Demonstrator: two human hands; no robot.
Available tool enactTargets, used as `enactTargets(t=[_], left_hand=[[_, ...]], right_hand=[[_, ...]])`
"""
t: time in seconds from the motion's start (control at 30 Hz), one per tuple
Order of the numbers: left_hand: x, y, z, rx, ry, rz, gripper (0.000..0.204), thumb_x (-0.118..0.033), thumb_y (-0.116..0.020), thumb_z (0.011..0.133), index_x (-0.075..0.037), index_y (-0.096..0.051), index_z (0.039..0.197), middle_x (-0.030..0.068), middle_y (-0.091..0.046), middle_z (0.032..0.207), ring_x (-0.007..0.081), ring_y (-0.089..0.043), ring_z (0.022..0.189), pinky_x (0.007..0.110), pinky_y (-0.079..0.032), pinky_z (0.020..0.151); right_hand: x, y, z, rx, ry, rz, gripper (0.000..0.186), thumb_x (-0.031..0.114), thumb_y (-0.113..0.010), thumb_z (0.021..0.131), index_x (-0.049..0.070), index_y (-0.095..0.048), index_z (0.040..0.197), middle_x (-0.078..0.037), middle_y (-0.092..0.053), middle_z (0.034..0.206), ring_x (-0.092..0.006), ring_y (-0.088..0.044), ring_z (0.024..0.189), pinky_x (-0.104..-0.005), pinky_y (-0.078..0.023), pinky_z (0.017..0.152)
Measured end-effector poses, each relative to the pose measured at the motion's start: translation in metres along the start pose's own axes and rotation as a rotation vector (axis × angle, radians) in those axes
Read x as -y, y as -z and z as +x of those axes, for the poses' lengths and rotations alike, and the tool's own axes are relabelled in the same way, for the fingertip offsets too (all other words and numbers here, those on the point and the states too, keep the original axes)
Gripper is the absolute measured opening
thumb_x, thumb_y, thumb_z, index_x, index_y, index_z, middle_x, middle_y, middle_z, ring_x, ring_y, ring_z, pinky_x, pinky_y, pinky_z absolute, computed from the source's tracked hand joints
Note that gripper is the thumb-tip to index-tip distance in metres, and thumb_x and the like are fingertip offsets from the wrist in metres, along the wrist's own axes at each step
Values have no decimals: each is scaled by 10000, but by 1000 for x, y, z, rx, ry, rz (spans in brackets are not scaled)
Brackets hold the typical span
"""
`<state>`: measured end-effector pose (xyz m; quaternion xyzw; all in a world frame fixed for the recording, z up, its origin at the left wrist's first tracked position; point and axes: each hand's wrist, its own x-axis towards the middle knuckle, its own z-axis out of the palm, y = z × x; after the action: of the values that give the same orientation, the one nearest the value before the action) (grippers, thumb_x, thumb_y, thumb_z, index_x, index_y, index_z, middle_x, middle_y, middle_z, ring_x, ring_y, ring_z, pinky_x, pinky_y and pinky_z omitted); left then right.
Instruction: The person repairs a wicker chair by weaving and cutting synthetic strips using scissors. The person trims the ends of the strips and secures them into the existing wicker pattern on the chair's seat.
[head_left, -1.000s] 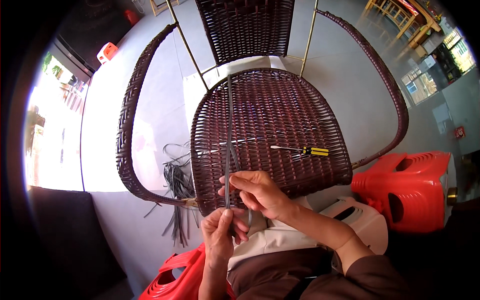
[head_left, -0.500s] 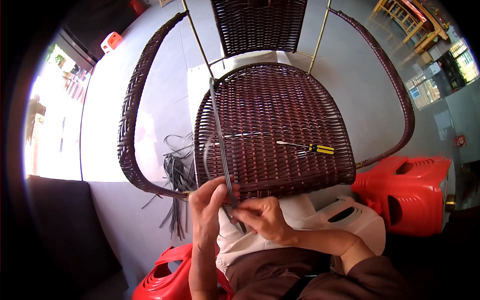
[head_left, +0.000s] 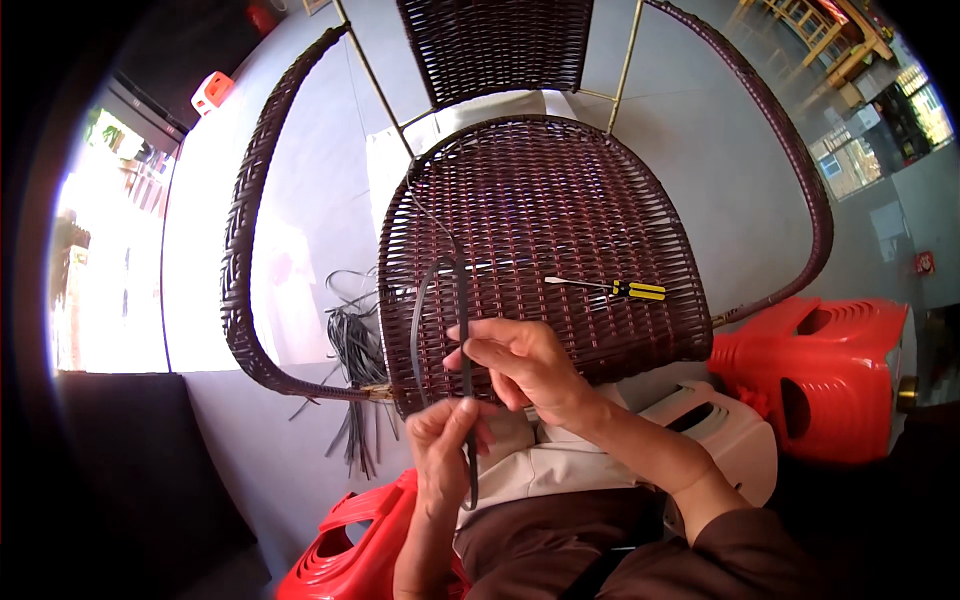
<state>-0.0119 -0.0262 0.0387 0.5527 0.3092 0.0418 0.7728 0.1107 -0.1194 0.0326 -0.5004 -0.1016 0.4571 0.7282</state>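
A woven dark brown chair seat lies before me. Over its left part runs a flat, dark grey weaving strip, with a thinner curved length beside it and a tail hanging below my hands. My left hand pinches the strip between thumb and fingers at the seat's front edge. Just above it, my right hand has its fingertips around the same strip, index finger stretched past it. A yellow and black screwdriver rests on the seat, right of my hands, its shaft pointing left.
Woven armrests curve out on both sides, and the backrest stands at the far end. A bundle of loose strips lies on the floor at left. Red stools stand at right and lower left; a white stool is nearby.
My right hand has moved up along the strip, above the left, which is slightly lower. The strip, earlier drawn toward the seat's far left corner, now runs more upright. The view has shifted slightly.
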Motion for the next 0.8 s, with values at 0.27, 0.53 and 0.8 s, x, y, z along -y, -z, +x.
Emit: enactTargets(t=[0.27,0.53,0.8], left_hand=[[34,23,-42,122,205,23,223,-120,-537,861,59,-658,804,86,-605,606,106,-522,537,213,-416,536],[-9,44,-12,187,-23,295,348,-220,-589,844,68,-590,1040,111,-650,857,127,-582,707,235,-471,610],[-21,-2,38,-48,-100,267,143,-83,-645,795,56,-629,827,28,-611,641,48,-520,557,174,-404,511]], right_hand=[[4,-2,17,-77,135,229,243,237,-574,869,8,-657,868,-74,-650,700,-20,-403,355,-157,-291,315],[-14,-14,-17,-145,120,-101,187,149,-574,853,-6,-672,818,-69,-639,653,-15,-405,379,-165,-288,335],[-53,-24,-52,-214,373,-394,50,33,-613,792,-16,-627,788,-42,-540,596,-55,-452,523,-253,-377,464]])
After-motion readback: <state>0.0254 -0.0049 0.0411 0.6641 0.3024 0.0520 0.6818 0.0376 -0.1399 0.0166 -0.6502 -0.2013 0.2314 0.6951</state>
